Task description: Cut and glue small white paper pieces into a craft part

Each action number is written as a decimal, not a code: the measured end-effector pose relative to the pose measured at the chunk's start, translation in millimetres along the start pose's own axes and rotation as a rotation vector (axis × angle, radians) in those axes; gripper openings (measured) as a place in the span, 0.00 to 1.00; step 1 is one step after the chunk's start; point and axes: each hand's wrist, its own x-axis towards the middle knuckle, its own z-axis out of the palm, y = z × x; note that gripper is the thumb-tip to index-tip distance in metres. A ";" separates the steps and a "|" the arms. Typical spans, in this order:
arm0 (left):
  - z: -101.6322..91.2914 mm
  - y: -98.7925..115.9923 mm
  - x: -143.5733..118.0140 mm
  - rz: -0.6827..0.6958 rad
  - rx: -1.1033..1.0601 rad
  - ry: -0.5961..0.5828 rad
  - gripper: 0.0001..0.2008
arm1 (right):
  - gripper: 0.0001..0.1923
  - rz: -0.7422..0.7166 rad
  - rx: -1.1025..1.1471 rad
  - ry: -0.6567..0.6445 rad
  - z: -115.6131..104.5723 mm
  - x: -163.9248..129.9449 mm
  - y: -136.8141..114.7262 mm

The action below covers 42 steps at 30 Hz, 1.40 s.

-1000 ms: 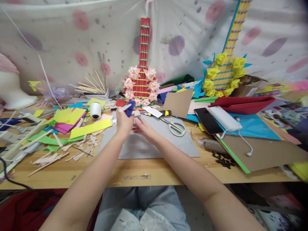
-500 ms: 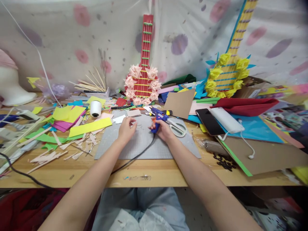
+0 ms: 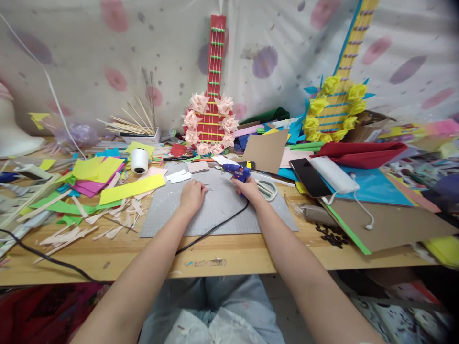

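Blue glue gun [image 3: 234, 172]: your right hand [image 3: 248, 189] is now gripping it tight; it came from your left.
Left hand [image 3: 192, 196]: curling loosely, empty, beside the gun on the grey mat [image 3: 215, 210].

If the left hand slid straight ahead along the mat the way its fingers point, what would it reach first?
The left hand points up and slightly right across the grey cutting mat. Probably it would first meet the small beige card piece at the mat's far edge, though depth is hard to judge here.
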 end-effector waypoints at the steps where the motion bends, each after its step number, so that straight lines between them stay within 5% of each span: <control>1: 0.4 -0.2 -0.5 -0.005 0.012 0.013 0.07 | 0.13 0.011 0.021 0.007 -0.5 0.1 0.5; 6: -3.8 -0.7 -5.2 -0.082 -0.064 0.105 0.07 | 0.15 -0.001 0.131 -0.039 1.5 -7.8 -10.2; 12: -17.4 -5.6 -17.5 -0.355 -0.270 0.080 0.09 | 0.17 0.012 0.203 -0.111 15.5 -18.9 -22.6; 23: -17.7 -9.5 -25.4 -0.423 -0.323 0.180 0.08 | 0.20 -0.039 0.051 -0.184 36.5 -30.5 -18.6; 42: -19.9 -4.1 -26.1 -0.431 -0.201 0.074 0.11 | 0.21 -0.090 -0.056 -0.212 38.9 -38.0 -28.7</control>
